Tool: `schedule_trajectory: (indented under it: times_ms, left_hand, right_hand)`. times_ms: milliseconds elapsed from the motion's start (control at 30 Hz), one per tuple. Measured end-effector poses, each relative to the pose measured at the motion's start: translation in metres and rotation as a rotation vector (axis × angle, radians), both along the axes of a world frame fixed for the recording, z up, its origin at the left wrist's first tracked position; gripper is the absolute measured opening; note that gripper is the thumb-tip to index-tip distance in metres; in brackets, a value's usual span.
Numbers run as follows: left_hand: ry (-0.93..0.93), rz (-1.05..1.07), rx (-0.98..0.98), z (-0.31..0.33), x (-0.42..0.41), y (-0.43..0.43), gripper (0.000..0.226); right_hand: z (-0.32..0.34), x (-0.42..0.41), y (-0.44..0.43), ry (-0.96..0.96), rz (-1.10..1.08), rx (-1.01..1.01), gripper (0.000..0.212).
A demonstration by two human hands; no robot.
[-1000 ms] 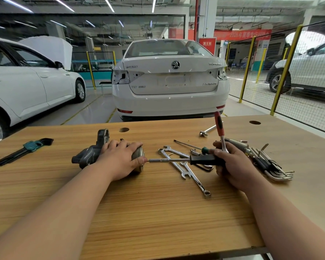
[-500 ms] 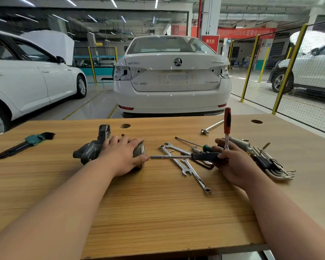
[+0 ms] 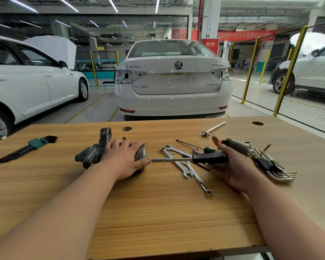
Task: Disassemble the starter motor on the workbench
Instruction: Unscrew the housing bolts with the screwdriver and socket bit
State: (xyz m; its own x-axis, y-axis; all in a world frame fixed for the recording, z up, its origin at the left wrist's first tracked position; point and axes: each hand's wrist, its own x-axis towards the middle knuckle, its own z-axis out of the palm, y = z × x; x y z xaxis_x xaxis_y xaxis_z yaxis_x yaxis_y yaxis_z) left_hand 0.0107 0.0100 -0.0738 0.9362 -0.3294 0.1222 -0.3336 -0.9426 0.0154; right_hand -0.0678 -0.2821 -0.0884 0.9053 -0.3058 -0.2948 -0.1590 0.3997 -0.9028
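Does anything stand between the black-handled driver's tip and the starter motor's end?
Only the thumb of the left hand: it lies against the lower edge of the starter motor end cap, right beside the tip of the driver. Nothing else separates them; the wrenches lie under its shaft.

Strip lights [image 3: 114, 5] shine over white cars [image 3: 174, 87], glossy floor [image 3: 79, 109] and yellow-posted mesh fencing [image 3: 266, 76].
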Motion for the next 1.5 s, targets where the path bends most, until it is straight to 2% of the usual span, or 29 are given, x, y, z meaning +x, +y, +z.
schedule_trajectory:
  times_ms: [100,167,333,567,633,767,867,967,1100,1233,1500]
  left_hand:
    - [-0.006,-0.009,-0.008,-0.002,0.000,0.001,0.070]
    - [-0.005,-0.009,-0.003,-0.002,-0.001,0.002,0.070]
    - [-0.002,-0.013,0.001,-0.002,0.002,0.002,0.070]
    - [-0.016,-0.003,0.010,-0.005,0.002,0.002,0.066]
    - [-0.021,0.002,0.003,-0.005,0.003,0.001,0.064]
    - [-0.016,0.010,0.003,-0.004,0.002,0.001,0.063]
    - [0.006,0.012,0.009,-0.003,0.004,0.001,0.063]
    - [0.013,0.014,0.011,-0.002,0.004,0.000,0.064]
    - [0.009,0.016,0.012,-0.002,0.005,0.000,0.065]
    - [0.003,0.016,0.014,-0.002,0.004,0.001,0.066]
    - [-0.006,0.017,0.005,-0.004,0.004,0.000,0.068]
  right_hand:
    - [-0.002,0.002,-0.001,0.040,-0.020,-0.228,0.030]
    - [-0.004,0.002,-0.001,0.021,-0.008,-0.296,0.028]
    - [-0.002,-0.001,-0.002,-0.080,0.055,-0.158,0.012]
    - [-0.006,-0.001,-0.010,-0.172,0.127,-0.070,0.036]
    - [-0.007,0.000,-0.014,-0.182,0.134,-0.085,0.036]
    - [-0.007,-0.001,-0.013,-0.171,0.120,-0.184,0.019]
    - [-0.007,0.001,-0.011,-0.148,0.095,-0.326,0.021]
    - [-0.009,0.004,-0.010,-0.162,0.071,-0.368,0.020]
    - [-0.011,0.006,-0.012,-0.187,0.092,-0.262,0.015]
    - [-0.012,0.009,-0.016,-0.214,0.105,-0.129,0.024]
    - [-0.011,0.012,-0.010,-0.186,0.073,-0.159,0.022]
